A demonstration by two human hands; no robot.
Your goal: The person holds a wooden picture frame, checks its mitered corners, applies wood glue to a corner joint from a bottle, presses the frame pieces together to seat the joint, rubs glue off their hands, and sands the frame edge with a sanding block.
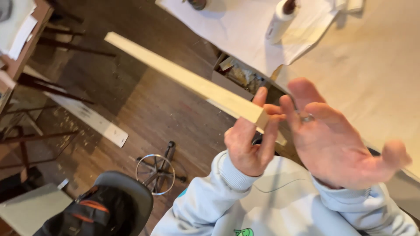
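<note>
Left hand: fingers clenched around the near end of a long pale wooden strip, which is held in the air, off any surface, and runs up and away to the left over the wooden floor. Right hand: fingers released and spread, palm turned toward the camera (a ring shows on one finger), fingertips just beside the strip's end. A table draped in pale cloth stands beyond the hands; near its far edge stands a paper towel roll. A stool stands on the floor at lower left.
</note>
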